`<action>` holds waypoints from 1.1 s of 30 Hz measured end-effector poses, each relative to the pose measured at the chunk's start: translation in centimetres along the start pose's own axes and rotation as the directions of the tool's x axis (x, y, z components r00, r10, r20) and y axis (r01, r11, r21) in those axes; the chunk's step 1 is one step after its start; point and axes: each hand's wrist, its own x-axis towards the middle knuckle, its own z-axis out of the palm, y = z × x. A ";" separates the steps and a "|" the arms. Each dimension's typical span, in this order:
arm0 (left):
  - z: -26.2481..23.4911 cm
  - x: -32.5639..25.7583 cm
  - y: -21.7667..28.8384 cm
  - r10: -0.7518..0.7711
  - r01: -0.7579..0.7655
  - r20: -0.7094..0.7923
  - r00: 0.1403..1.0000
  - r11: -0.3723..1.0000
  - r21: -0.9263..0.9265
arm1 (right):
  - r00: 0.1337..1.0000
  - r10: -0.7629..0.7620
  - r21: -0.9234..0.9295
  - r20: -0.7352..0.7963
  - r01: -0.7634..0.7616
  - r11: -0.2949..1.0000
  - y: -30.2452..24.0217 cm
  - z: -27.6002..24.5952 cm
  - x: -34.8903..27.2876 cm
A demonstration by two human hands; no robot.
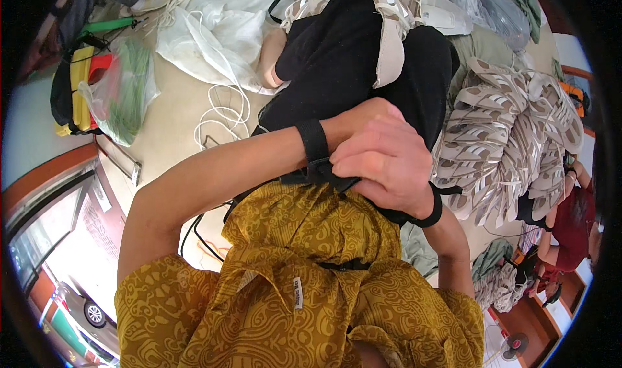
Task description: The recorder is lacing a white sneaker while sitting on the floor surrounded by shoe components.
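Observation:
My left forearm crosses in front of me with a black wristband point(314, 141) around the wrist. My left hand point(366, 117) lies over my black trousers, its fingers mostly hidden behind the other hand. My right hand point(387, 161) has its fingers curled and pinched on the loose end of that wristband. Another black band point(433, 209) circles my right wrist. A beige shoe upper point(391, 50) hangs over my knee, beyond both hands.
Stacked beige-and-white shoe uppers point(499, 135) stand at the right. White cord point(223, 115) loops over the floor beside white sheeting point(214, 37). A clear bag of green strips point(126, 99) sits at left. Another person point(573, 222) in dark red works at far right.

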 end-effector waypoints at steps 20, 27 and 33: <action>3.6 1.9 5.8 0.035 -0.115 0.112 0.993 0.074 0.991 | 0.999 0.018 0.120 0.051 -0.024 0.993 -1.6 -0.7 -0.5; 3.9 2.4 5.5 0.170 -0.210 0.178 0.969 0.194 0.958 | 0.887 0.460 0.188 -0.022 -0.449 0.874 -0.4 -0.5 0.9; 4.1 0.9 5.5 0.239 -0.199 0.126 0.963 0.313 0.929 | 0.767 0.635 0.399 0.093 -0.613 0.682 -0.2 -0.5 0.7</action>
